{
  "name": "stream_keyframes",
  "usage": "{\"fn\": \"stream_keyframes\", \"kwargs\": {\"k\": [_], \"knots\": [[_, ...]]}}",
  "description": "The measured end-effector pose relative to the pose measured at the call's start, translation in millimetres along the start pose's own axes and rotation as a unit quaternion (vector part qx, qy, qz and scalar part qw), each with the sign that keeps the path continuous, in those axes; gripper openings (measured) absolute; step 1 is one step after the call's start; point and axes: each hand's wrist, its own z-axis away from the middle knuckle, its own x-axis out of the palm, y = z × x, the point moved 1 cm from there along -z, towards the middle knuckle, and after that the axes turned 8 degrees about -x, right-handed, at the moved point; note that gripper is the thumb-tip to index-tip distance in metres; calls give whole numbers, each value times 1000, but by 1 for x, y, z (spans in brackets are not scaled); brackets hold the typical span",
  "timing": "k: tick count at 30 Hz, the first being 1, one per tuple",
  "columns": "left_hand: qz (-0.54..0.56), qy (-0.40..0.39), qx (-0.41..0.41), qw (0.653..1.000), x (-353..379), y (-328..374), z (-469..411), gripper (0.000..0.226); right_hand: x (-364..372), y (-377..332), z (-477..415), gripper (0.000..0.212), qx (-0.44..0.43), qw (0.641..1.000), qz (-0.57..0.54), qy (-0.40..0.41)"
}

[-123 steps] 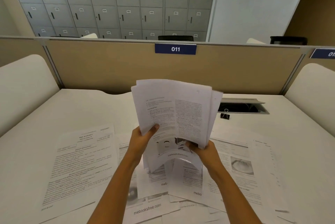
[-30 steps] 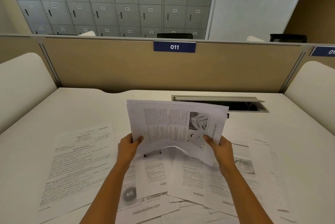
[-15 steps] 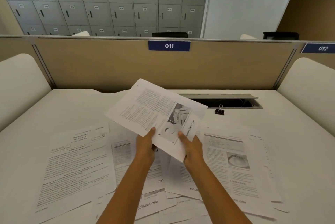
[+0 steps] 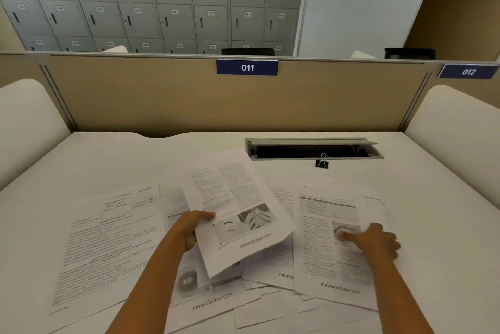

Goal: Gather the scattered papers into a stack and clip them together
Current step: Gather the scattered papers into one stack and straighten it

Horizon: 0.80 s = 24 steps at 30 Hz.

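My left hand (image 4: 189, 228) pinches the gathered stack (image 4: 238, 214) at its left edge in the centre of the frame, thumb on top. My right hand (image 4: 376, 239) presses an outstretched finger on a loose sheet (image 4: 324, 266) at lower right. More papers (image 4: 108, 239) lie at lower left. Paper is light, limp and slippery, so grip edges. The binder clip (image 4: 322, 162) stands upper right beside the cable slot (image 4: 311, 151), with bare desk (image 4: 108, 160) beyond.

a gathered stack (image 4: 238, 214) of printed sheets is hanging tilted, corner-down, over the rest, with the left hand (image 4: 189, 228) pinching its left edge. loose sheets (image 4: 108, 239) are lying flat and overlapping beneath it and to either side, text up. a black binder clip (image 4: 321, 162) is sitting well apart beyond them, handles raised.
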Motion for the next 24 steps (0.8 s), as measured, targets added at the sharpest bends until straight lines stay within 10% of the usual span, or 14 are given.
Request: {"fn": "stream_keyframes", "kwargs": {"k": [10, 19, 24], "knots": [[-151, 5, -29, 988, -4, -18, 3, 42, -6, 15, -5, 83, -43, 994, -105, 9], [-151, -19, 53, 987, -4, -26, 2, 53, -95, -57, 30, 56, -256, 955, -110, 103], [-125, 11, 88, 988, 2, -26, 10, 41, -93, -101, 54, 54, -311, 927, -210, 10]]}}
